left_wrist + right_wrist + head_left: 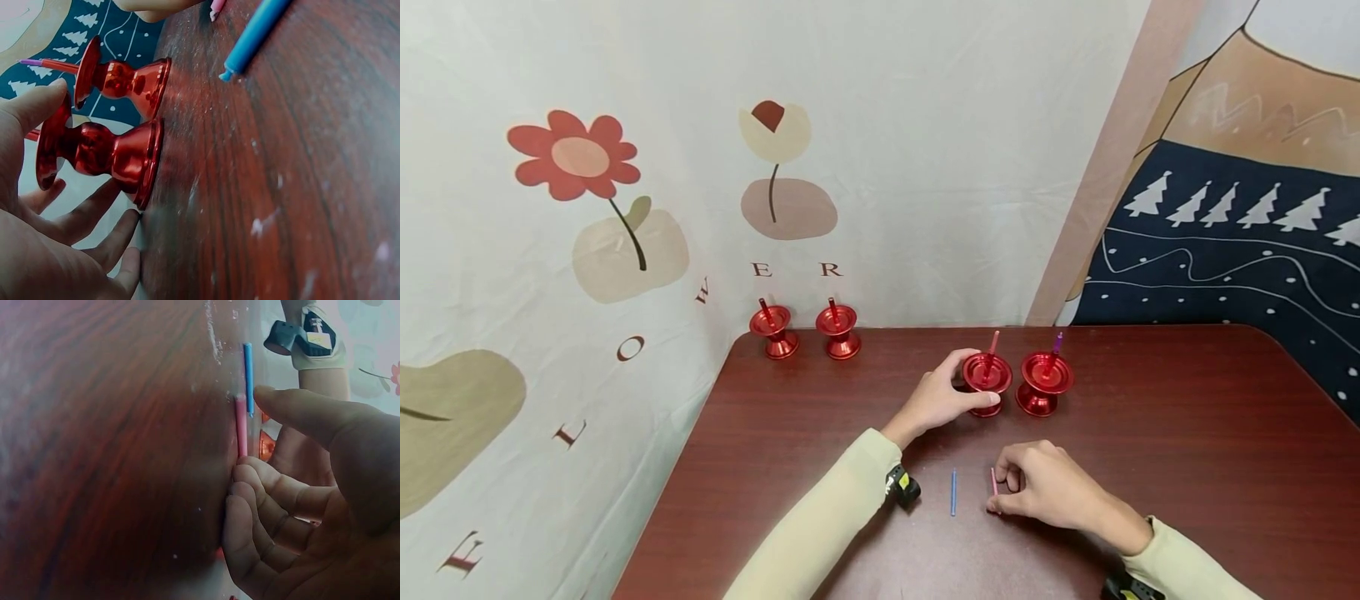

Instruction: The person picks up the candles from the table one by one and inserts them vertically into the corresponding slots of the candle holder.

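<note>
I have the left hand gripping a red candle holder toward the table's far edge while the part-open right hand, seemingly gripless, brackets a pink candle well in from that edge, a pick-up, I judge, calling for a pinch

Head view bright, wrist views dimmer; tabletop sheen

The left hand reaches farther forward than the right hand, both curved.
</note>
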Available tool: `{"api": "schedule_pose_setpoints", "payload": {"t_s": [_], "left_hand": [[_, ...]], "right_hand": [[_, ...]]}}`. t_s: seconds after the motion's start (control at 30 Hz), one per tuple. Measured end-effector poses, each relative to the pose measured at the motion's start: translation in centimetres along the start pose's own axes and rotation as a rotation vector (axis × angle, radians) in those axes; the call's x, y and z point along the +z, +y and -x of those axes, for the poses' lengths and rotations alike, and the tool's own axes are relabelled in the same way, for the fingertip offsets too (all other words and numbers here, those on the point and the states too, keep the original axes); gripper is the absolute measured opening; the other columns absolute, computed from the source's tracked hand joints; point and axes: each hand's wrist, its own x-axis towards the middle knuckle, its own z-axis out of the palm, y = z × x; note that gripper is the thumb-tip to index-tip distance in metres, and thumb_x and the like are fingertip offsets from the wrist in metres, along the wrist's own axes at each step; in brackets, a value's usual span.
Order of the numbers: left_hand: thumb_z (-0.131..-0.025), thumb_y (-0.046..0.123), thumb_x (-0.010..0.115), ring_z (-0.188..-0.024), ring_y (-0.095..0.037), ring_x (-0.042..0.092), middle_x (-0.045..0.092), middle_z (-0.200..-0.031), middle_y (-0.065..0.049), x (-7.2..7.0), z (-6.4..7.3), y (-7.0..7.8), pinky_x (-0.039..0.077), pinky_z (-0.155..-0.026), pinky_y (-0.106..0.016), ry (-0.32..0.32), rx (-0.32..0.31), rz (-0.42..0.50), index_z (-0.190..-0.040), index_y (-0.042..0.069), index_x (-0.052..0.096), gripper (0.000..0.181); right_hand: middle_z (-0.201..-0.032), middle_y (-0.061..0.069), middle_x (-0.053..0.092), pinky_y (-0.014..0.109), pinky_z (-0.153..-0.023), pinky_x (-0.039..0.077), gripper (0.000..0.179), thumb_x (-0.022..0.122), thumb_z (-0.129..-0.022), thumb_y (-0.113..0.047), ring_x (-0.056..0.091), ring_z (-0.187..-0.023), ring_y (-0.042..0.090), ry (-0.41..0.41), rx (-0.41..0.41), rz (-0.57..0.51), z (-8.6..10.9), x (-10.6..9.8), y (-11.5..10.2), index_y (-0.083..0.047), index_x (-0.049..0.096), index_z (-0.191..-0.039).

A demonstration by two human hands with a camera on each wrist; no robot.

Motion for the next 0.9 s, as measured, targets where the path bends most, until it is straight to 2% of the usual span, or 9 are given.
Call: {"api": "schedule_pose_setpoints", "payload": {"t_s": [0.1,0.2,0.37,0.47,0.67,0.83,0.9], "left_hand": [[-0.089,0.046,0.092,-0.132,-0.02,0.066,0.074,-0.138,-0.003,-0.7,0.3,-0.1,0.05,-0.11,-0.049,-0.007,-0.008,-0.001,-0.161,0.022,0.054,0.084],[-0.091,0.045,0.089,-0.135,-0.023,0.065,0.074,-0.139,-0.004,-1.7,0.7,-0.5,0.048,-0.114,-0.051,-0.007,-0.003,0.01,-0.16,0.017,0.054,0.082],[-0.095,0.039,0.087,-0.135,-0.026,0.066,0.074,-0.14,-0.006,-4.2,1.7,-1.5,0.046,-0.117,-0.055,0.012,0.015,0.037,-0.154,0.009,0.058,0.073],[-0.097,0.037,0.086,-0.134,-0.027,0.067,0.074,-0.14,-0.009,-5.9,2.5,-2.3,0.046,-0.116,-0.057,0.049,0.013,0.055,-0.151,0.006,0.06,0.068],[-0.099,0.026,0.084,-0.128,-0.032,0.07,0.076,-0.133,-0.011,-9.2,3.6,-3.8,0.052,-0.111,-0.053,0.202,-0.002,0.088,-0.14,0.002,0.067,0.05],[-0.1,0.02,0.083,-0.122,-0.033,0.072,0.078,-0.123,-0.012,-11.4,4.2,-4.6,0.053,-0.108,-0.053,0.395,-0.064,0.079,-0.124,0.006,0.073,0.03],[-0.1,0.02,0.082,-0.122,-0.033,0.072,0.077,-0.122,-0.013,-12.0,4.2,-5.0,0.053,-0.107,-0.053,0.473,-0.107,0.065,-0.121,0.006,0.071,0.028]], "right_hand": [[-0.07,-0.021,0.053,0.024,-0.059,0.044,0.038,0.102,-0.076,-0.036,0.048,-0.064,-0.006,-0.009,0.01,0.016,-0.1,0.1,0.0,-0.025,0.066,-0.082],[-0.073,-0.02,0.055,0.024,-0.06,0.045,0.038,0.103,-0.075,-0.029,0.05,-0.066,-0.005,-0.018,0.003,0.012,0.0,0.1,0.1,-0.024,0.066,-0.083],[-0.075,-0.02,0.057,0.024,-0.062,0.047,0.034,0.101,-0.077,-0.019,0.054,-0.069,-0.004,-0.037,0.002,-0.033,0.0,-0.2,0.4,-0.023,0.069,-0.086],[-0.076,-0.021,0.058,0.024,-0.063,0.05,0.032,0.101,-0.078,-0.016,0.056,-0.069,-0.005,-0.05,0.003,-0.066,0.1,-0.3,0.5,-0.022,0.071,-0.088],[-0.076,-0.023,0.061,0.024,-0.063,0.053,0.027,0.099,-0.081,-0.01,0.06,-0.069,-0.005,-0.066,0.014,-0.115,0.4,-0.4,0.7,-0.02,0.075,-0.09],[-0.074,-0.023,0.062,0.023,-0.063,0.053,0.023,0.097,-0.084,-0.01,0.061,-0.07,-0.004,-0.082,0.04,-0.133,0.5,-0.5,0.6,-0.018,0.077,-0.09],[-0.074,-0.023,0.062,0.023,-0.063,0.053,0.022,0.096,-0.084,-0.009,0.061,-0.07,-0.004,-0.084,0.042,-0.134,0.5,-0.5,0.6,-0.018,0.077,-0.09]]}}
